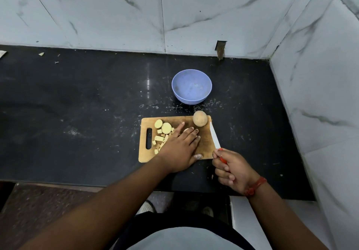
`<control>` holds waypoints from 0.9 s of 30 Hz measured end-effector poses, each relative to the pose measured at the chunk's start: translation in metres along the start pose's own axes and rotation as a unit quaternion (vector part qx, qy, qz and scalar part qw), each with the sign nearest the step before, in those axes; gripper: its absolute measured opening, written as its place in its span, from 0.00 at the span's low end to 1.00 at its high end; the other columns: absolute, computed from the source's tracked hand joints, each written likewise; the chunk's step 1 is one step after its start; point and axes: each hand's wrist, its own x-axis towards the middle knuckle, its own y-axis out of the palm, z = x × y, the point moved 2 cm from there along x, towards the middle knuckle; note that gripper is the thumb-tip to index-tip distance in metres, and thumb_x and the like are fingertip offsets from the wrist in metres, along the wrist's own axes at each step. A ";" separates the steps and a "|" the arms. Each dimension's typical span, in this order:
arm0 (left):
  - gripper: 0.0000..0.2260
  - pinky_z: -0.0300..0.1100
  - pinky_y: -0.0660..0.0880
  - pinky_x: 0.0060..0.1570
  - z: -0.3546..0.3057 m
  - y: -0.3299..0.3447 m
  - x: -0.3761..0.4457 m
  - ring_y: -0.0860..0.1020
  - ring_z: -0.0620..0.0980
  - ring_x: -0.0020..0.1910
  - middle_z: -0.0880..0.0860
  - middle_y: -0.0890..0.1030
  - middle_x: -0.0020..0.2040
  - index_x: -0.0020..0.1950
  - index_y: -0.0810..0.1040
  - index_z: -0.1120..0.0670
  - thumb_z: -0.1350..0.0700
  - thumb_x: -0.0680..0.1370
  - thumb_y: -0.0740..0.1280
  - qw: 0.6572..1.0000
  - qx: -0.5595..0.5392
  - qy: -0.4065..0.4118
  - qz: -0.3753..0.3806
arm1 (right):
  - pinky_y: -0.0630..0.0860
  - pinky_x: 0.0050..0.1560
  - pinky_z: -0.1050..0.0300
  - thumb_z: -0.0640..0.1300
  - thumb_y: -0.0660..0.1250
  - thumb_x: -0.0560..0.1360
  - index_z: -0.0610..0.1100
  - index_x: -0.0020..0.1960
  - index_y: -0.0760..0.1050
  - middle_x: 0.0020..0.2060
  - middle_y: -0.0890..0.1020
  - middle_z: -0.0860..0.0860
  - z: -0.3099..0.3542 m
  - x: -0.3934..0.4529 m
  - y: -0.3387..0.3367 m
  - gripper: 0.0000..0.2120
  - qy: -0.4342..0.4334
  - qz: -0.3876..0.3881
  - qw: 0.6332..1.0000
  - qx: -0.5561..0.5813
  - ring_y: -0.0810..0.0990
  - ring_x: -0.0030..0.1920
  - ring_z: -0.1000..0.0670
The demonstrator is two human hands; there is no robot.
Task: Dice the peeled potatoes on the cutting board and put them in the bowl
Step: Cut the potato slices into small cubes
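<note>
Left hand (179,148) lies flat, fingers straight, over cut potato pieces (161,136) mid-board; the whole potato (200,118) waits just beyond its fingertips, far-right corner. Right hand (231,169) grips the knife (214,136), blade pointing away along the cutting board (144,152) edge; the bowl (191,86) stands empty beyond.

**Where everything sat on your counter**

The cutting board (174,139) lay on the counter (77,113) before you. The bowl (191,86) stood at its 12 o'clock, apart from it. A whole potato (200,118) sat at the board's 1 o'clock corner; cut pieces (162,135) lay toward 9 o'clock. Your left hand (179,150) rested on the board, your right hand (231,170) at 4 o'clock holding the knife (214,136).
</note>
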 end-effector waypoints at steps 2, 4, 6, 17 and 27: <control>0.32 0.61 0.44 0.78 0.002 0.000 -0.009 0.62 0.57 0.78 0.57 0.68 0.77 0.77 0.68 0.58 0.37 0.83 0.49 1.000 0.016 0.007 -0.011 | 0.59 0.18 0.69 0.43 0.56 0.82 0.41 0.43 0.70 0.23 0.60 0.49 0.002 0.002 0.000 0.11 -0.008 -0.004 1.000 -0.021 0.57 0.16 0.54; 0.31 0.61 0.44 0.78 0.006 0.003 -0.020 0.62 0.57 0.78 0.57 0.68 0.77 0.76 0.69 0.58 0.38 0.84 0.50 0.999 0.023 0.017 -0.021 | 0.59 0.19 0.69 0.44 0.57 0.82 0.41 0.43 0.69 0.23 0.61 0.48 0.003 0.004 0.001 0.10 -0.016 -0.006 0.999 -0.039 0.58 0.16 0.54; 0.29 0.62 0.47 0.78 0.009 0.004 -0.029 0.64 0.57 0.77 0.56 0.69 0.77 0.76 0.70 0.57 0.39 0.84 0.52 0.999 0.015 0.030 -0.036 | 0.59 0.19 0.68 0.43 0.56 0.82 0.41 0.44 0.69 0.23 0.61 0.48 0.004 0.006 0.005 0.10 -0.022 -0.010 0.998 -0.057 0.58 0.16 0.54; 0.30 0.59 0.50 0.79 0.078 -0.003 -0.049 0.68 0.57 0.73 0.61 0.71 0.73 0.69 0.77 0.49 0.37 0.82 0.43 0.970 -0.105 -0.220 -0.017 | 0.59 0.19 0.66 0.44 0.55 0.83 0.41 0.46 0.68 0.23 0.62 0.49 0.020 0.026 0.034 0.10 -0.058 -0.021 0.988 -0.141 0.59 0.18 0.54; 0.26 0.52 0.72 0.67 0.091 -0.012 -0.048 0.68 0.54 0.74 0.53 0.60 0.80 0.78 0.65 0.56 0.43 0.84 0.54 0.945 -0.217 -0.243 0.008 | 0.72 0.49 0.55 0.44 0.57 0.81 0.41 0.50 0.73 0.48 0.76 0.48 0.023 0.078 0.059 0.09 -0.282 -0.212 0.730 -0.586 0.74 0.46 0.50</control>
